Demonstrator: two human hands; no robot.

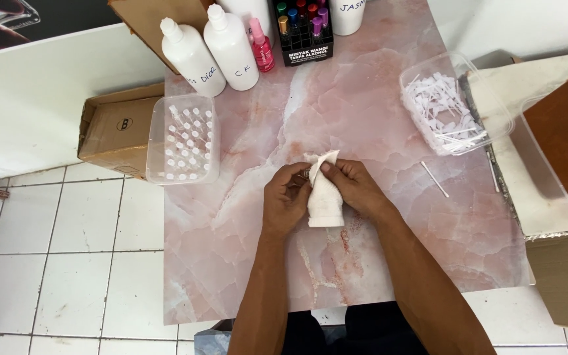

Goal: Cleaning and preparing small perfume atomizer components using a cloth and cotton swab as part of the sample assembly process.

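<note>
Gripping a white cloth (325, 196) near the middle of the pink marble surface (244, 263), left hand (285, 204) and right hand (355, 189) pinch a small metal-tipped item; it may slip. Left of the cloth, the clear vial box (184, 139) overhangs and could tip.

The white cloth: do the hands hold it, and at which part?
Yes. Both the left hand and the right hand grip the white cloth near its top.
</note>
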